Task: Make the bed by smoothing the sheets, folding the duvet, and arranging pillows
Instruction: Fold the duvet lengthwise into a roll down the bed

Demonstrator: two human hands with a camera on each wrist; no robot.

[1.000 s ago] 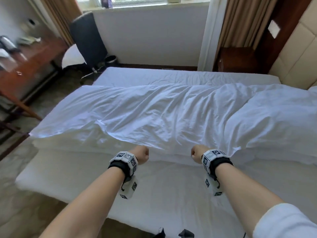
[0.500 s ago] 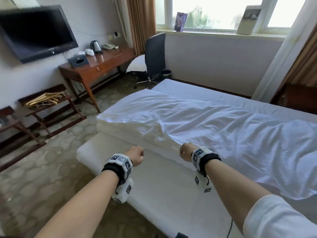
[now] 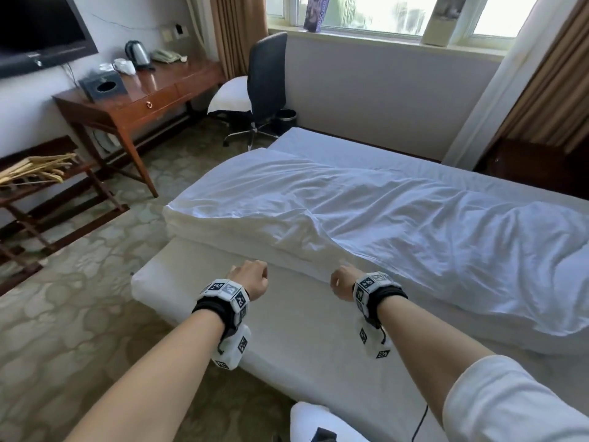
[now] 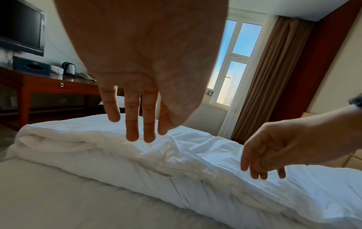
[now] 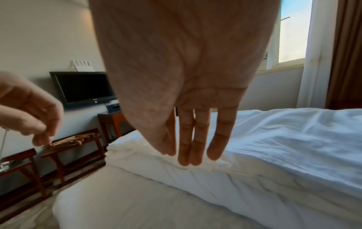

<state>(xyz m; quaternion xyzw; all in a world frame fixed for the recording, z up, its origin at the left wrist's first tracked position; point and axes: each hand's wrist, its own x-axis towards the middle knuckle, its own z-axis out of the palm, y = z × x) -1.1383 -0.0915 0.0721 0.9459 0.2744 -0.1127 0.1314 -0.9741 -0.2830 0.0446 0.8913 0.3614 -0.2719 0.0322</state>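
Note:
A white duvet [image 3: 366, 218] lies folded in a long, wrinkled band across the bed, above the bare white sheet [image 3: 287, 330]. My left hand [image 3: 251, 279] hangs over the sheet just short of the duvet's near edge; in the left wrist view its fingers [image 4: 133, 133] point down, straight and holding nothing. My right hand [image 3: 342, 282] is at the duvet's near edge. In the right wrist view its straight fingers [image 5: 188, 158] hang right at the folded edge [image 5: 215, 170]; I cannot tell if they touch it. A white pillow [image 3: 231, 97] sits on the office chair.
A black office chair [image 3: 267, 74] and a wooden desk [image 3: 153, 90] with a kettle stand beyond the bed's left end. A luggage rack [image 3: 47, 186] is at the left wall under a TV [image 3: 38, 27]. A dark cabinet [image 3: 526, 161] stands by the curtains at the right.
The head view has swung left, toward the duvet's left end and the desk. Both hands stay side by side at the duvet's near edge, now slightly lower in the picture.

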